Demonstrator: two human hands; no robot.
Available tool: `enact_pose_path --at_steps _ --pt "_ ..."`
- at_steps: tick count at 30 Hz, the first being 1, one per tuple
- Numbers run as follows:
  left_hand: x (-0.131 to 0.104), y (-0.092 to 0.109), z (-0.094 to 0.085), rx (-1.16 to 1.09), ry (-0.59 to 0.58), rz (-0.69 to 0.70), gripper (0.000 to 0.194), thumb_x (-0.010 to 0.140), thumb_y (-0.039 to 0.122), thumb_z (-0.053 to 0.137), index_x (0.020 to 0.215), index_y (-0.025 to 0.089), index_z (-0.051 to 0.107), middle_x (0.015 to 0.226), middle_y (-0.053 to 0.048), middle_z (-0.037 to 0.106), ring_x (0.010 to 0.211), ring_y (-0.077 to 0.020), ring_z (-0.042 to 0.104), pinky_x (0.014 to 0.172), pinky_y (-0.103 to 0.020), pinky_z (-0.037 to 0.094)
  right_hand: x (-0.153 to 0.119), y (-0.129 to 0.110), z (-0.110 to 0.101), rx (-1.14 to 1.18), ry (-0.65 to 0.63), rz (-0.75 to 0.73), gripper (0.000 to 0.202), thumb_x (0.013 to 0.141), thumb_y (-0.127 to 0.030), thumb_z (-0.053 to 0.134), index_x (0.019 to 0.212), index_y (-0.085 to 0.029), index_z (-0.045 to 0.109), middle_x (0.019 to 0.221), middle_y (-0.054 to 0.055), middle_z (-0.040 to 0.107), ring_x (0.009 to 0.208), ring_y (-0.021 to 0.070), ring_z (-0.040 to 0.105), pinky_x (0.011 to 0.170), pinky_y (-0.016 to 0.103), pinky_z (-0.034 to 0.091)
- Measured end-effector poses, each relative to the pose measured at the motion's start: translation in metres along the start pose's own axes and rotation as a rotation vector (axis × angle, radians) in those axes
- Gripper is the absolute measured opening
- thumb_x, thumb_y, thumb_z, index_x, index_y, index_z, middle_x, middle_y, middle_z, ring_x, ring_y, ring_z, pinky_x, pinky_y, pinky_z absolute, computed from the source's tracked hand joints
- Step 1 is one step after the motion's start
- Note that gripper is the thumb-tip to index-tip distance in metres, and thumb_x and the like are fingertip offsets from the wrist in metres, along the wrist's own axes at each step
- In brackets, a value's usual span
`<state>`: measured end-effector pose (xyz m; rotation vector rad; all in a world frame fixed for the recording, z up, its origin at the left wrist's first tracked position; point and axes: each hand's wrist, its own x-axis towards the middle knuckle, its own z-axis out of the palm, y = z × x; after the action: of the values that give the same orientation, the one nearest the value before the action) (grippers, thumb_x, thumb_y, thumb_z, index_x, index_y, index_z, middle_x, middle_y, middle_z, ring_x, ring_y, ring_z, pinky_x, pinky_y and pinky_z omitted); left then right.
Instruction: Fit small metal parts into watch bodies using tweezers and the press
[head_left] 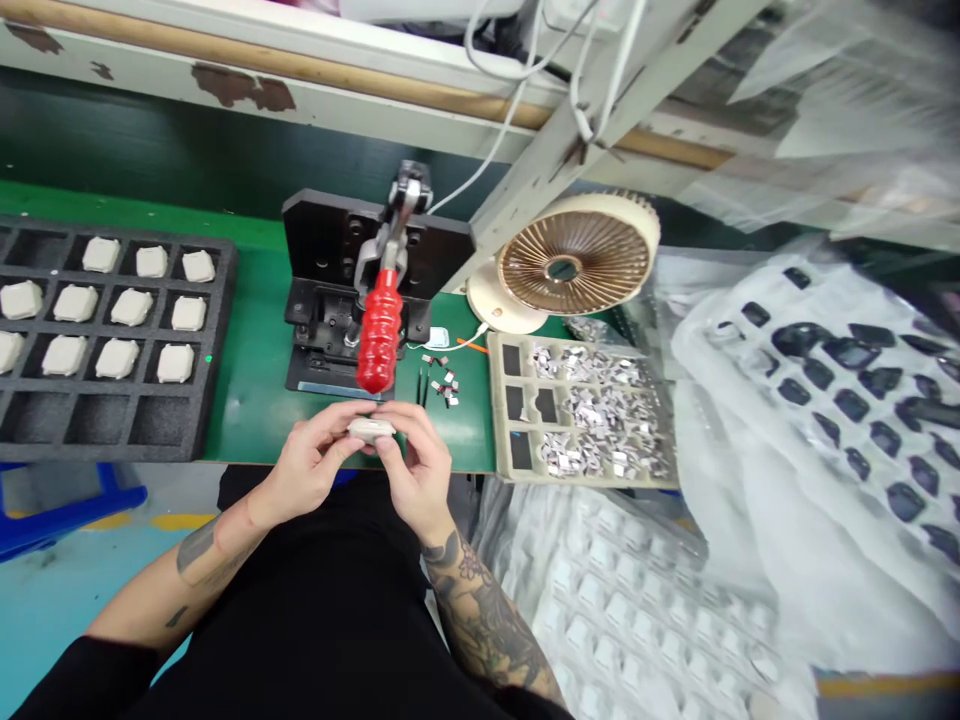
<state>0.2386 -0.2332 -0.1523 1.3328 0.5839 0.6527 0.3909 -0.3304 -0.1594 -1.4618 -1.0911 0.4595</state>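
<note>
Between my left hand [319, 455] and my right hand [412, 460] is a small off-white plastic casing [370, 430], seen edge-on. Fingers and thumbs of both hands pinch it from its two sides, just in front of the bench edge. Right behind it stands a black toggle-clamp fixture [330, 325], whose red ribbed handle [380, 335] points toward me. Tweezers [424, 385] and several small silver-and-red parts [444, 380] lie on the green bench beside the fixture. What the fingertips cover on the casing's far side is hidden.
At left, a dark foam tray [214, 400] holds several similar off-white casings. A beige desk fan [577, 260] stands behind a compartment tray [497, 420] of small metallic parts. Plastic-wrapped trays [750, 420] of dark pieces lie at right. A blue stool [75, 515] is below left.
</note>
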Motion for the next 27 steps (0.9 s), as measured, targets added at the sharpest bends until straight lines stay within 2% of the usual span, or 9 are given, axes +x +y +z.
enact_pose_path --at_steps 3,6,9,11,14,16,18,22,27 --pt "-0.002 -0.003 0.003 0.187 0.008 0.123 0.026 0.106 0.029 0.072 0.129 0.025 0.083 0.122 -0.01 0.086 0.095 -0.0257 0.086 0.088 -0.036 0.073 -0.004 0.0 -0.001 0.069 0.058 0.023 0.019 0.108 -0.039 0.068 0.11 -0.024 0.079 0.111 0.011 0.078 0.106 0.0266 0.076 0.095 0.045 0.066" --pt "-0.006 -0.013 0.007 0.356 0.063 0.271 0.028 0.1 0.024 0.079 0.126 0.028 0.086 0.12 -0.008 0.087 0.099 -0.029 0.086 0.093 -0.038 0.072 -0.012 -0.004 -0.006 0.052 0.101 0.059 0.03 0.11 -0.048 0.064 0.108 -0.023 0.08 0.108 0.012 0.079 0.103 0.0266 0.077 0.093 0.045 0.067" --pt "-0.009 -0.022 0.014 0.38 0.028 0.281 0.028 0.096 0.024 0.083 0.124 0.027 0.087 0.118 -0.008 0.087 0.098 -0.0296 0.086 0.093 -0.039 0.073 -0.017 -0.009 -0.027 0.01 -0.005 0.056 0.03 0.111 -0.048 0.064 0.113 -0.023 0.08 0.113 0.011 0.08 0.104 0.0238 0.079 0.096 0.041 0.067" --pt "-0.008 -0.023 0.018 0.289 -0.034 0.176 0.027 0.1 0.027 0.08 0.127 0.024 0.083 0.12 -0.009 0.087 0.096 -0.0282 0.086 0.091 -0.039 0.073 -0.02 -0.01 -0.056 -0.101 -0.039 0.027 0.025 0.11 -0.043 0.068 0.123 -0.024 0.079 0.122 0.009 0.08 0.112 0.0225 0.078 0.102 0.04 0.066" --pt "-0.003 -0.019 0.02 0.119 -0.005 -0.011 0.023 0.103 0.031 0.079 0.123 0.02 0.077 0.124 -0.012 0.085 0.104 -0.0291 0.085 0.091 -0.041 0.073 -0.027 -0.003 -0.121 -0.443 0.138 0.023 0.027 0.109 -0.034 0.069 0.133 -0.025 0.076 0.131 0.01 0.077 0.122 0.0238 0.074 0.109 0.042 0.062" --pt "0.003 -0.015 0.016 0.075 0.051 -0.029 0.022 0.1 0.032 0.083 0.115 0.02 0.073 0.129 -0.012 0.083 0.112 -0.0305 0.084 0.094 -0.043 0.072 -0.032 0.008 -0.166 -0.695 0.25 0.085 0.023 0.11 -0.029 0.065 0.128 -0.023 0.078 0.125 0.012 0.078 0.118 0.0264 0.074 0.106 0.045 0.061" --pt "0.008 -0.014 0.01 0.169 0.074 0.056 0.022 0.096 0.032 0.087 0.109 0.021 0.074 0.132 -0.011 0.079 0.12 -0.0308 0.08 0.098 -0.042 0.07 -0.032 0.02 -0.201 -0.877 0.262 0.152 0.021 0.11 -0.025 0.061 0.118 -0.021 0.08 0.117 0.012 0.078 0.111 0.0283 0.072 0.101 0.047 0.059" --pt "0.011 -0.016 0.004 0.432 0.098 0.162 0.024 0.093 0.039 0.089 0.108 0.022 0.081 0.119 -0.009 0.075 0.112 -0.0277 0.076 0.092 -0.038 0.067 -0.011 0.034 -0.223 -1.0 0.09 0.085 0.024 0.111 -0.02 0.057 0.115 -0.021 0.08 0.118 0.011 0.078 0.11 0.0265 0.067 0.099 0.043 0.056" --pt "0.01 -0.015 0.015 0.167 0.133 -0.014 0.039 0.095 0.041 0.088 0.122 0.022 0.066 0.112 -0.007 0.078 0.098 -0.025 0.082 0.079 -0.034 0.068 0.048 0.025 -0.212 -1.28 -0.498 -0.087 0.026 0.109 -0.011 0.056 0.107 -0.019 0.08 0.112 0.012 0.076 0.106 0.0268 0.062 0.094 0.042 0.052"
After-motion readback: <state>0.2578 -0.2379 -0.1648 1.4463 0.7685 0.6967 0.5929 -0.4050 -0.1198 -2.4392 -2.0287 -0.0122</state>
